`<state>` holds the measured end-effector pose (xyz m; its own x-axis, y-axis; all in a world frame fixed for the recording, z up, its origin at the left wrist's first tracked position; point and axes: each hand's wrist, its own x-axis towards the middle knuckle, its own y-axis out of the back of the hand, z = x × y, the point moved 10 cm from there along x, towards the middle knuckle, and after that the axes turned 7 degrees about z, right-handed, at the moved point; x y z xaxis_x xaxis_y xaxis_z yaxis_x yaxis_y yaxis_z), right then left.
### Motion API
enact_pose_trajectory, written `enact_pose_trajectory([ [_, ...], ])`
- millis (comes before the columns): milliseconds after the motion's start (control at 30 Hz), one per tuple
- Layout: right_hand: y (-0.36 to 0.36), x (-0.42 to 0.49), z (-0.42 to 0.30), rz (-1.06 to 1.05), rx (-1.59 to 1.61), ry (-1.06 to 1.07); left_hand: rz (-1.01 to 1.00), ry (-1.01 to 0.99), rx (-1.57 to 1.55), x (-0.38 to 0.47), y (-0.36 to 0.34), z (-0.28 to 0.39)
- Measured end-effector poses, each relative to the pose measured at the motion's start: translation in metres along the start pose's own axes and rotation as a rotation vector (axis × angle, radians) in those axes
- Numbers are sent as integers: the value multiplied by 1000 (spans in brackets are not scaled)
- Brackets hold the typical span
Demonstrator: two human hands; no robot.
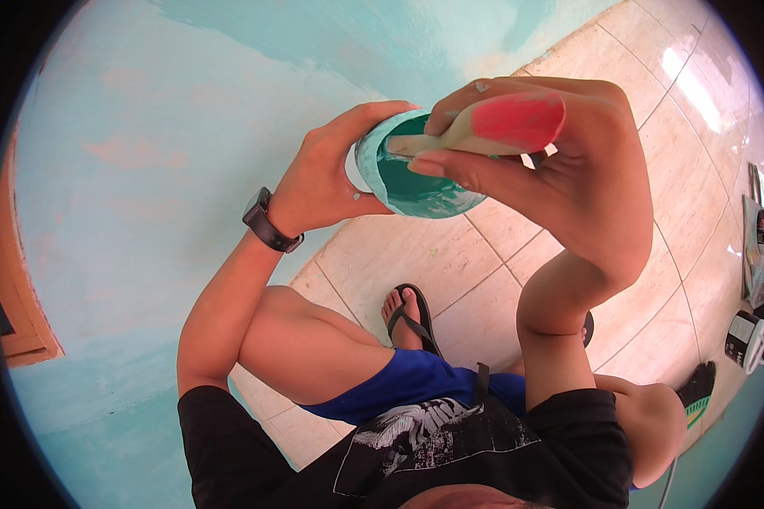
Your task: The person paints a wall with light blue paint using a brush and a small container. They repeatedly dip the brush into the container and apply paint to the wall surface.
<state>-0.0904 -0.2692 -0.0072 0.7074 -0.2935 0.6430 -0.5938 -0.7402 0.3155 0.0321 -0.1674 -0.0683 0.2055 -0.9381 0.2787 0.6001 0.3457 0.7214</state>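
Observation:
My left hand (325, 172), with a black watch at the wrist, grips a small round container (372, 159) from its left side. Teal paint (410, 178) lies inside it and coats its rim and inner wall. My right hand (547, 153) pinches a paintbrush (471, 130) whose pale handle has a red end. The brush's lower part dips into the container's mouth; its tip is hidden there. Both hands are close together, in front of a partly painted light blue and teal wall (197, 83).
Pale floor tiles (458, 254) lie below. A wooden frame (22, 318) is set in the wall at far left. At the right edge stand a black and white tub (742, 340), a black-bristled broom (697, 385) and a plastic bag (751, 254). My sandalled foot (410, 318) is beneath the hands.

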Motion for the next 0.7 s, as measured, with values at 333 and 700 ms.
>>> enact_pose_trajectory([
  [333, -11, 4, -7, 3, -76, 38, -3, 14, -61, -2, -6, -5],
  [700, -30, 8, -13, -118, -338, 36, -63, 83, -79, -7, -20, -19],
])
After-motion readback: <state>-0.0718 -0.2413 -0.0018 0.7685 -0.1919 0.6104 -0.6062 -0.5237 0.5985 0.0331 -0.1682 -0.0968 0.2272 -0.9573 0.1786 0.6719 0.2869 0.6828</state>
